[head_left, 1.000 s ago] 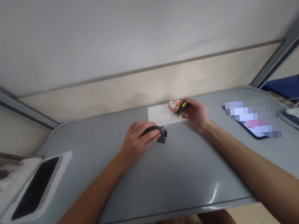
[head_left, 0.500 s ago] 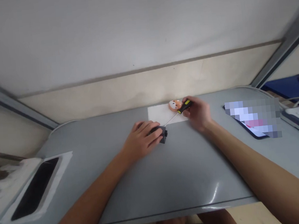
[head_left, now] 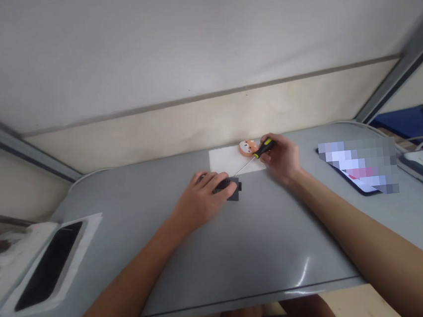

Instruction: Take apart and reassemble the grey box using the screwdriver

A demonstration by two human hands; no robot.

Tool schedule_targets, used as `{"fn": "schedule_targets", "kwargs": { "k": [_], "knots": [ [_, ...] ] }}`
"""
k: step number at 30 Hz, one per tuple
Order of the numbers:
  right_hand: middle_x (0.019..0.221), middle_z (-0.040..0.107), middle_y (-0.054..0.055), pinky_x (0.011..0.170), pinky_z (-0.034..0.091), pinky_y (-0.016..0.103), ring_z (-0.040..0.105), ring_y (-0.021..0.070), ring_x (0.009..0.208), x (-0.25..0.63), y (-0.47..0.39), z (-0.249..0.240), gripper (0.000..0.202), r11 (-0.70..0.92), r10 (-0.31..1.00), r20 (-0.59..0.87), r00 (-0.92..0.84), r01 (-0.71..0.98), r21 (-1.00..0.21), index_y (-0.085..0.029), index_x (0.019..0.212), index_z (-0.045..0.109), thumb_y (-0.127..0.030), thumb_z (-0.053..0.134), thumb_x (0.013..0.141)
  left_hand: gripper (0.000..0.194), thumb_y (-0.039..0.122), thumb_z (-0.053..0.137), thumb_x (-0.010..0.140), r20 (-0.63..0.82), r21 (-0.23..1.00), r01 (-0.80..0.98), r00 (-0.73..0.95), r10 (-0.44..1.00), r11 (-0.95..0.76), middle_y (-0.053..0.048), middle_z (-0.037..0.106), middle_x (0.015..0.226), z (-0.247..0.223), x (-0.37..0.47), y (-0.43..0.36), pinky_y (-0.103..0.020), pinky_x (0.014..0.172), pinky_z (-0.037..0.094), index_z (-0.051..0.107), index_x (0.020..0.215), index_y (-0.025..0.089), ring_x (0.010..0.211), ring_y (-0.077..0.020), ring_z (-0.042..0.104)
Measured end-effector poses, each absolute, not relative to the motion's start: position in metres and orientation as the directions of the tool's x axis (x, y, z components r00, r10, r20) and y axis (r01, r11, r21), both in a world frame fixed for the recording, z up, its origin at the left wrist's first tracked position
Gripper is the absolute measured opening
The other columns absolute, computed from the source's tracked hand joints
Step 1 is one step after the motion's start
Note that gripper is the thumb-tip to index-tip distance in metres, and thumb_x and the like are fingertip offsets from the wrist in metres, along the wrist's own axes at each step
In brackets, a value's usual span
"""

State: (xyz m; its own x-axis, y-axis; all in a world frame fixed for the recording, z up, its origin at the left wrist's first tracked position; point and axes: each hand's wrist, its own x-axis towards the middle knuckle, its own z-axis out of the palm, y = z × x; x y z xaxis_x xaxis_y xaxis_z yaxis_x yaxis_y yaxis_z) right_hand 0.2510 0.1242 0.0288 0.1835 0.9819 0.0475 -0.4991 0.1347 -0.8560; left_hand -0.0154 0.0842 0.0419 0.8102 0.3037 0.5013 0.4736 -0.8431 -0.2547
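The left hand (head_left: pixel 204 199) lies over a small black block (head_left: pixel 233 190) on the grey table (head_left: pixel 242 245), fingers curled down on it. The right hand (head_left: pixel 282 157) grips a screwdriver (head_left: pixel 259 151) by its yellow and black handle, the thin shaft slanting down to the block. Just behind lie a white sheet (head_left: pixel 226 159) and an orange toy (head_left: pixel 247 148).

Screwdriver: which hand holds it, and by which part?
The right hand grips the screwdriver by its yellow-and-black handle; the left hand holds the small black part.
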Motion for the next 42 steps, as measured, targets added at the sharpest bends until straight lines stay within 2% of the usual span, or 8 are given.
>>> {"fn": "schedule_targets", "kwargs": {
  "k": [4,11,20,24,30,35,39,42],
  "knots": [
    [0.071,0.049,0.002,0.043,0.023,0.027,0.036,0.0103,0.054,0.251,0.125,0.028,0.017,0.135,0.981,0.037,0.190,-0.533,-0.835,-0.021,0.072,0.063,-0.035,0.068,0.079,0.032,0.010,0.048,0.099,0.493,-0.227,0.445,0.819,0.292,-0.866,-0.009,0.071,0.125,0.044,-0.014,0.082,-0.038,0.094,0.048,0.065,0.123,0.023,0.108,-0.0222,0.067],
    [0.070,0.050,0.001,0.043,0.023,0.030,0.033,0.0102,0.051,0.258,0.128,0.027,0.019,0.118,0.979,0.004,0.206,-0.544,-0.831,-0.023,0.072,0.061,-0.039,0.068,0.078,0.031,0.013,0.050,0.101,0.567,-0.034,0.434,0.750,0.341,-0.900,-0.009,0.073,0.129,0.040,-0.016,0.084,-0.036,0.096,0.051,0.064,0.128,0.022,0.114,-0.0197,0.069],
    [0.070,0.048,0.001,0.044,0.023,0.029,0.033,0.0096,0.051,0.256,0.128,0.028,0.018,0.119,0.979,-0.001,0.203,-0.577,-0.808,-0.021,0.072,0.062,-0.037,0.069,0.078,0.032,0.013,0.047,0.103,0.509,-0.163,0.445,0.802,0.312,-0.881,-0.008,0.072,0.128,0.045,-0.017,0.083,-0.036,0.092,0.051,0.067,0.125,0.023,0.110,-0.0213,0.069],
    [0.072,0.050,0.002,0.044,0.021,0.028,0.033,0.0096,0.052,0.254,0.126,0.027,0.016,0.115,0.980,-0.003,0.199,-0.580,-0.807,-0.020,0.070,0.064,-0.034,0.068,0.079,0.033,0.014,0.047,0.104,0.478,-0.137,0.464,0.805,0.352,-0.875,-0.008,0.072,0.128,0.045,-0.015,0.081,-0.036,0.093,0.051,0.064,0.130,0.024,0.111,-0.0212,0.069],
    [0.064,0.048,0.001,0.043,0.024,0.029,0.032,0.0104,0.049,0.257,0.126,0.025,0.018,0.127,0.975,0.004,0.222,-0.539,-0.833,-0.021,0.071,0.063,-0.037,0.069,0.078,0.037,0.014,0.052,0.097,0.503,0.089,0.396,0.774,0.384,-0.914,-0.010,0.065,0.139,0.051,-0.023,0.082,-0.041,0.105,0.049,0.057,0.133,0.022,0.124,-0.0230,0.064],
    [0.060,0.045,-0.002,0.041,0.023,0.026,0.032,0.0101,0.048,0.261,0.129,0.028,0.023,0.176,0.930,-0.002,0.368,-0.449,-0.876,-0.021,0.070,0.062,-0.042,0.066,0.078,0.030,0.014,0.058,0.087,0.453,0.379,0.447,0.674,0.584,-0.810,-0.009,0.066,0.111,0.056,-0.033,0.087,-0.036,0.087,0.054,0.057,0.116,0.021,0.097,-0.0208,0.064],
    [0.062,0.045,-0.002,0.045,0.029,0.026,0.039,0.0112,0.052,0.261,0.124,0.043,0.028,0.295,0.751,0.080,0.655,-0.224,-0.929,-0.021,0.065,0.058,-0.042,0.060,0.083,0.014,0.024,0.065,0.092,0.441,0.556,0.442,0.562,0.700,-0.704,-0.004,0.066,0.098,0.046,-0.030,0.091,-0.032,0.081,0.054,0.061,0.105,0.021,0.085,-0.0168,0.062],
    [0.060,0.040,-0.003,0.049,0.029,0.028,0.038,0.0125,0.055,0.260,0.112,0.058,0.030,0.427,0.590,0.311,0.745,0.040,-0.904,-0.022,0.060,0.053,-0.036,0.057,0.087,0.020,0.035,0.072,0.092,0.439,0.676,0.389,0.469,0.766,-0.626,-0.005,0.070,0.101,0.034,-0.023,0.093,-0.032,0.083,0.058,0.066,0.106,0.022,0.088,-0.0173,0.066]
  ]
}}
